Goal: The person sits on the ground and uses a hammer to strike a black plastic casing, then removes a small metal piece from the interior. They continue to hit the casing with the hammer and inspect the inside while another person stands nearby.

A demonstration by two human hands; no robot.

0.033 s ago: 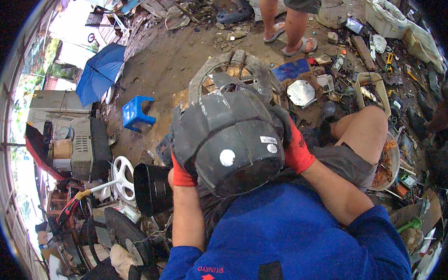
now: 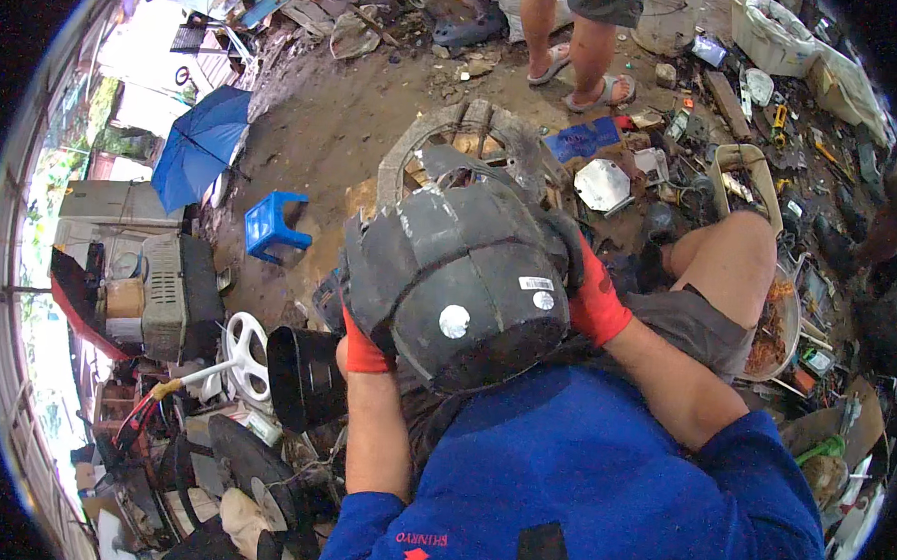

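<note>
A big, scuffed black rounded plastic casing (image 2: 470,256) fills the space over my lap. It has ridged seams, a small white label and two pale round stickers; its far end looks broken and ragged. My left hand (image 2: 366,344), in a red glove, grips its left side, with the fingers hidden behind it. On the opposite side my right hand (image 2: 595,298), gloved in red with dark finger parts, clasps the casing. Just beyond it on the ground sits a grey ring-shaped frame (image 2: 404,158) with bars across.
A blue stool (image 2: 271,227) and a blue umbrella (image 2: 202,147) are at left. A black bucket (image 2: 304,374) and white wheel (image 2: 248,356) lie near my left arm. Scrap surrounds a beige bin (image 2: 748,183) at right. Another person's legs (image 2: 590,61) stand at the far side.
</note>
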